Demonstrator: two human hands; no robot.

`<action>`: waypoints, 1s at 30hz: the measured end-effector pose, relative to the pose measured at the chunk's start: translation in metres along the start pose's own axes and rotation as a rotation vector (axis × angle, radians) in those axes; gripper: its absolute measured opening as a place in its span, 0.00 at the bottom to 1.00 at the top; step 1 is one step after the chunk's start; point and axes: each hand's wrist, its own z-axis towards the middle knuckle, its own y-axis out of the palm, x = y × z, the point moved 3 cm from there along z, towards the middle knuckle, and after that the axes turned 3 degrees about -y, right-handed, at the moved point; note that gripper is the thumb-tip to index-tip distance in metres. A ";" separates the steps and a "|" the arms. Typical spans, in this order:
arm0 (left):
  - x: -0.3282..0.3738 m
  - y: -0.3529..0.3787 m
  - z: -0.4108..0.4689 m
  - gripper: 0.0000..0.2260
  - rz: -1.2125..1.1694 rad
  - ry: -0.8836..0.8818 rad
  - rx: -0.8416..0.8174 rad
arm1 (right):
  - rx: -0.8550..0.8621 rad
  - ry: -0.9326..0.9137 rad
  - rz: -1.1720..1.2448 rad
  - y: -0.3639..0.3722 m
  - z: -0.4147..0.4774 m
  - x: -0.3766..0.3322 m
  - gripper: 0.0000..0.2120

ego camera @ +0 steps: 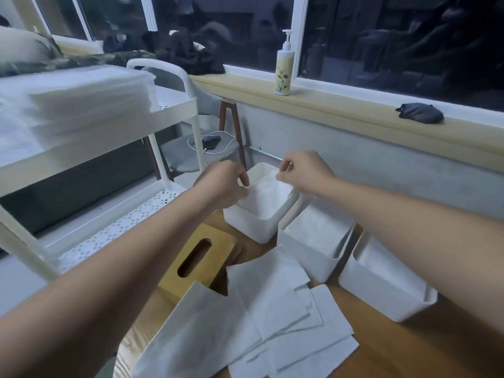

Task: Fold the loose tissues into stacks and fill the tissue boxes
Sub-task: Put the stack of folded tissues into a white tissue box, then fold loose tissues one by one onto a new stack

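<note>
Left hand [229, 184] and right hand [302, 170] each pinch one end of the soft white folded tissue stack [270, 195] over the open white plastic box [245, 227] mid-frame; likely limp, feather-light, tear-prone, so support both ends.

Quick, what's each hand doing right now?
Left hand: pinching the tissue in the far box.
Right hand: pinching the same tissue's other edge.
</note>
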 end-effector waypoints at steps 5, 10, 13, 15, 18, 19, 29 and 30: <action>0.004 0.002 0.006 0.08 0.194 0.055 0.010 | 0.010 -0.136 -0.149 -0.005 -0.004 -0.008 0.10; 0.023 0.003 0.003 0.14 0.190 0.145 -0.142 | -0.223 -0.220 -0.172 -0.005 -0.018 -0.021 0.17; 0.029 0.010 0.003 0.18 0.280 0.123 -0.175 | -0.317 -0.209 -0.226 0.002 -0.028 -0.028 0.25; 0.031 0.013 0.005 0.19 0.310 0.108 -0.150 | -0.348 -0.172 -0.256 0.006 -0.029 -0.031 0.28; 0.035 0.018 0.007 0.20 0.342 0.081 -0.143 | -0.383 -0.134 -0.303 0.009 -0.024 -0.037 0.29; 0.035 0.020 0.007 0.21 0.353 0.081 -0.141 | -0.395 -0.128 -0.319 0.010 -0.023 -0.038 0.29; 0.019 -0.002 -0.052 0.11 -0.018 0.108 0.124 | -0.134 -0.132 -0.101 -0.003 -0.063 -0.046 0.20; 0.016 -0.008 -0.066 0.10 -0.065 0.114 0.152 | -0.083 -0.159 -0.054 -0.007 -0.073 -0.049 0.18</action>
